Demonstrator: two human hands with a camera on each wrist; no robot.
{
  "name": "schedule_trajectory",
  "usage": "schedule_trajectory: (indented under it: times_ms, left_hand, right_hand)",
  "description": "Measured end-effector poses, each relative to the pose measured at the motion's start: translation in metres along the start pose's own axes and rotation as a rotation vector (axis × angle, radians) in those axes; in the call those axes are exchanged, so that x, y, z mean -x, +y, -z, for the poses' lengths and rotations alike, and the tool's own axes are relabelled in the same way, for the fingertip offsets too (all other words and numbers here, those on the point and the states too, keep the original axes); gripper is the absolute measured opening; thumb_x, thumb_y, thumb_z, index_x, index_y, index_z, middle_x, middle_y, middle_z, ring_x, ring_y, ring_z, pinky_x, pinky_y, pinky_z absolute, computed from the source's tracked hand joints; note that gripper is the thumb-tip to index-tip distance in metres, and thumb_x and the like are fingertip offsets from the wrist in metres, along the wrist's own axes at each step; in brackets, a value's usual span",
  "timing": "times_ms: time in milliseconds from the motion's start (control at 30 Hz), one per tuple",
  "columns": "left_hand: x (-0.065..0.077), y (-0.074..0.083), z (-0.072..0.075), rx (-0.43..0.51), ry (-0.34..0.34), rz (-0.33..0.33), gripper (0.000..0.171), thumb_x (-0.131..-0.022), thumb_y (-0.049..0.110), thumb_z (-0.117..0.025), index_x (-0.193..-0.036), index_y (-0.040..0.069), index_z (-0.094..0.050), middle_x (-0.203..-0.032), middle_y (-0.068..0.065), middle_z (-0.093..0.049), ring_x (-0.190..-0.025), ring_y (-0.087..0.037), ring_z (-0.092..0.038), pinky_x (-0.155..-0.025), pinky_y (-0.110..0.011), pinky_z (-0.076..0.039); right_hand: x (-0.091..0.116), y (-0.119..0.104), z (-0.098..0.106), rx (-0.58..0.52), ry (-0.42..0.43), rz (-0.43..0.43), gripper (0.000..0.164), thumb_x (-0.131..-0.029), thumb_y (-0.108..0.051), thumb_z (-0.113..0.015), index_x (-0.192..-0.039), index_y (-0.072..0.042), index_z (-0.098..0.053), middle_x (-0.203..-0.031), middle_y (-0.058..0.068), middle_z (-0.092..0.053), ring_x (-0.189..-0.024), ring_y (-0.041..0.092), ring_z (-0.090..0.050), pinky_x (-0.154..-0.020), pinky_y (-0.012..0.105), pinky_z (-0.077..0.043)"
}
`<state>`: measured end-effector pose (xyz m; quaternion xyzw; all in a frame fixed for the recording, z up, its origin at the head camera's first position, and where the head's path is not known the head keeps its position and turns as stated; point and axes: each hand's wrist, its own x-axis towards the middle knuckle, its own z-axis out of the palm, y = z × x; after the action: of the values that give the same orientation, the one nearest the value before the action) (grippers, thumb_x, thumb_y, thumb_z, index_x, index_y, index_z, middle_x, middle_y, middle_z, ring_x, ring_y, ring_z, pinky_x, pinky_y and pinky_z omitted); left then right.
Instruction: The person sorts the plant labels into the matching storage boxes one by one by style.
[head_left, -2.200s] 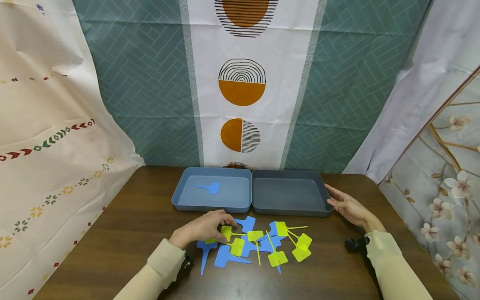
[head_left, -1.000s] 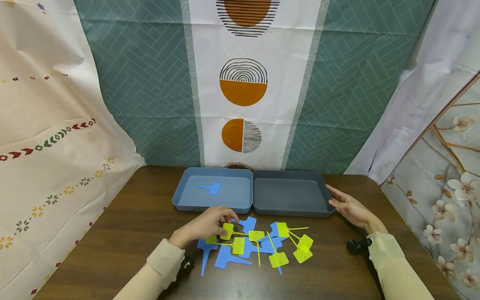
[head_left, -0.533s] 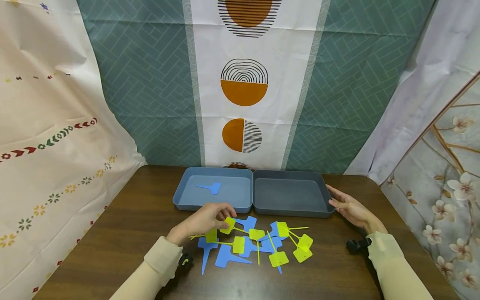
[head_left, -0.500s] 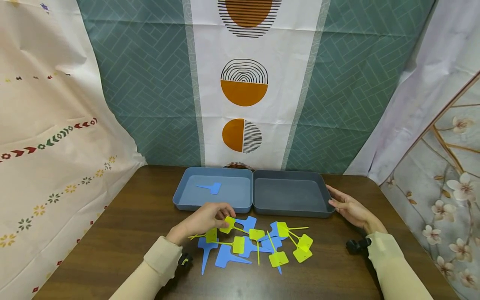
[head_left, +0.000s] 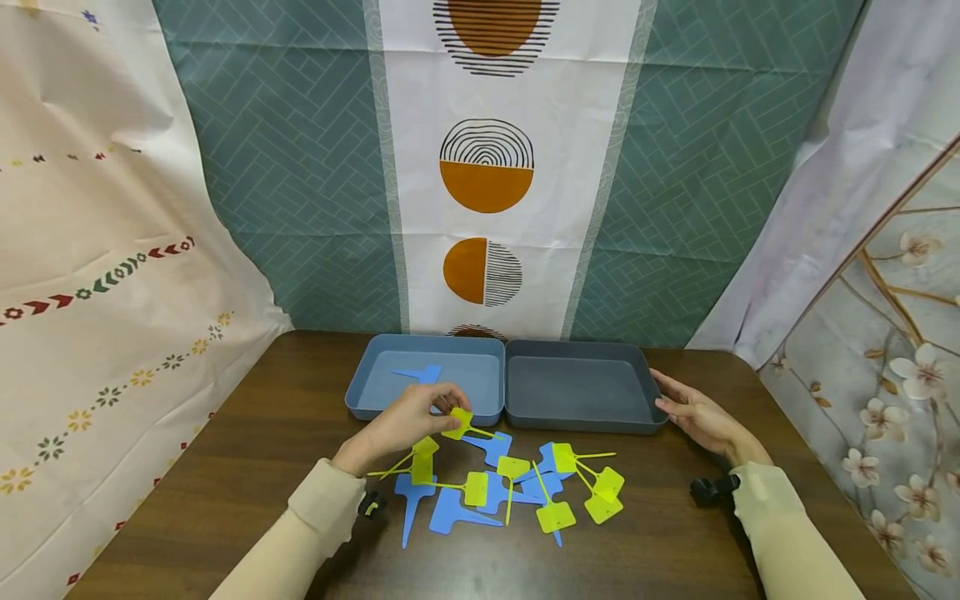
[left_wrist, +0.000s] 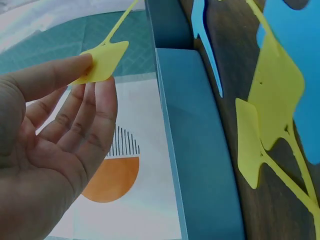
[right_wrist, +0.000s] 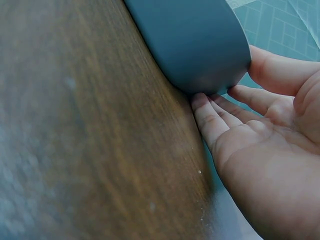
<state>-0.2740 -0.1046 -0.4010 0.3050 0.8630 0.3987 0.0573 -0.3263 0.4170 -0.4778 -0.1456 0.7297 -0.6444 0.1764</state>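
The yellow tag [head_left: 457,423], by the near wall of the left tray [head_left: 468,375], could drop if the left hand [head_left: 405,419] loosens its pinch — and the right tray [head_left: 577,387] could shift if the right hand [head_left: 701,418] pushes. The left thumb sits near, fingers curving far; the right fingers, extended and unclenched, touch the right tray's right end.

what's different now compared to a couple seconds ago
The left hand, pinching a yellow tag, has moved it forward from the pile toward the lighter tray. The right hand stays at the darker tray's right end; both trays and the blue tag inside stayed put.
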Motion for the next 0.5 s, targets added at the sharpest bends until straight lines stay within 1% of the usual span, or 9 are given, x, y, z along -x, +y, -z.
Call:
schedule_trajectory:
  times_ms: [167, 400, 500]
  left_hand:
    - [-0.005, 0.000, -0.002, 0.000, 0.032, -0.020, 0.017, -0.098, 0.008, -0.073, -0.113, 0.017, -0.071, -0.108, 0.003, -0.071, -0.097, -0.017, -0.067, -0.080, -0.030, -0.058]
    - [-0.010, 0.001, -0.007, 0.022, 0.037, -0.021, 0.016, -0.099, 0.007, -0.071, -0.112, 0.016, -0.069, -0.110, 0.002, -0.069, -0.097, -0.018, -0.066, -0.081, -0.032, -0.057]
    - [-0.015, 0.004, -0.006, 0.019, 0.047, -0.028, 0.017, -0.098, 0.007, -0.072, -0.112, 0.016, -0.069, -0.109, 0.002, -0.069, -0.096, -0.018, -0.065, -0.080, -0.033, -0.057]
  right_hand:
    - [0.000, 0.001, 0.001, 0.004, 0.003, -0.006, 0.074, -0.111, -0.010, -0.045, -0.166, -0.005, 0.004, -0.171, 0.020, 0.016, -0.155, 0.047, 0.009, -0.120, 0.069, 0.002]
    - [0.000, 0.001, 0.001, 0.012, -0.012, 0.009, 0.072, -0.112, -0.009, -0.043, -0.166, -0.004, 0.005, -0.171, 0.021, 0.018, -0.154, 0.048, 0.010, -0.118, 0.070, 0.004]
    - [0.000, 0.001, 0.002, 0.012, -0.010, 0.007, 0.073, -0.112, -0.010, -0.044, -0.166, -0.005, 0.005, -0.171, 0.021, 0.018, -0.155, 0.048, 0.010, -0.119, 0.069, 0.004]
